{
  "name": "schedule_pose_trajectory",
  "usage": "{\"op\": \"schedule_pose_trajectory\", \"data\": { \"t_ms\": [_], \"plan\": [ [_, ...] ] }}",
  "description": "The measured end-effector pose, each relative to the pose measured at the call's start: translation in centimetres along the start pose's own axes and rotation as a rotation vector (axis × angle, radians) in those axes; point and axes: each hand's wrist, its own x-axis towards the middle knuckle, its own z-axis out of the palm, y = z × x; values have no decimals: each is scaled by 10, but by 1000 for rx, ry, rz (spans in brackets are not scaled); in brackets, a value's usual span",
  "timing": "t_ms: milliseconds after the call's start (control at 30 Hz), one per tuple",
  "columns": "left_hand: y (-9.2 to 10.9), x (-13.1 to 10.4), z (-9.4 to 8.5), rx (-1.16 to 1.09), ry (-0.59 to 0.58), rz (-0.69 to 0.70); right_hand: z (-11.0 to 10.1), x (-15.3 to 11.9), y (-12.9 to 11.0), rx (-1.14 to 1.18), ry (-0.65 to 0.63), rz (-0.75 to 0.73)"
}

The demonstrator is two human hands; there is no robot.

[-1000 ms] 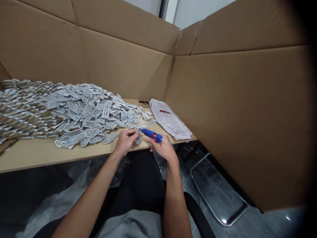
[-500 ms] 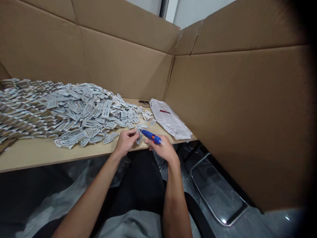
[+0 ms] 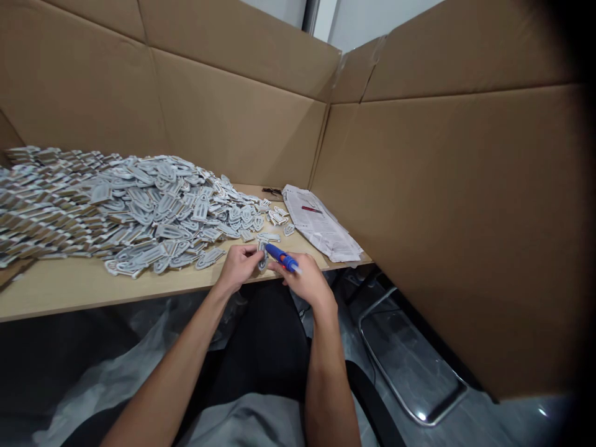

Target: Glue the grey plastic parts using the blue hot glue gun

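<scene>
My left hand (image 3: 241, 266) pinches a small grey-and-white piece (image 3: 263, 256) above the table's front edge. My right hand (image 3: 302, 275) is closed round a blue pen-like tool (image 3: 282, 257) with an orange part and a pale rear end. The tool's tip points at the held piece and is at or very near it; exact contact cannot be made out. Just behind my hands, a few similar loose pieces (image 3: 269, 237) lie on the wooden table (image 3: 93, 288). A large heap of such pieces (image 3: 162, 202) spreads to the left.
Stacked rows of pieces (image 3: 51, 205) stand at the far left. Newspaper sheets (image 3: 321, 226) with a dark red object (image 3: 311, 210) on them lie at the right. Tall cardboard walls (image 3: 433, 205) enclose the back and right. A metal chair frame (image 3: 395, 385) is below right.
My right hand and the blue tool have shifted slightly left, nearer the held piece. My left hand keeps its pinch on the piece.
</scene>
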Motion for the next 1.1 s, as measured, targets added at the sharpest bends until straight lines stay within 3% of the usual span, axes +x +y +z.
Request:
{"op": "schedule_pose_trajectory", "data": {
  "t_ms": [167,267,333,400,533,633,833,967,1100],
  "plan": [
    [-5,6,1,-149,47,-85,12,4,-11,-190,84,-18],
    [-4,7,2,-238,57,-127,18,8,-14,-197,259,-19],
    [1,5,1,-271,13,-144,19,9,-11,-109,370,-12],
    [6,1,-1,-307,-104,-172,16,9,-6,33,406,34],
    [15,-4,-9,-297,-460,-247,15,11,9,417,359,176],
    [18,-5,-11,-221,-577,-217,19,15,15,692,323,184],
    [17,-3,-10,-150,-636,-131,15,12,9,895,146,80],
    [11,-1,-10,-141,-622,-112,5,5,3,757,62,113],
    [11,-2,-10,-154,-615,-123,-1,2,5,522,92,148]
  ]
}}
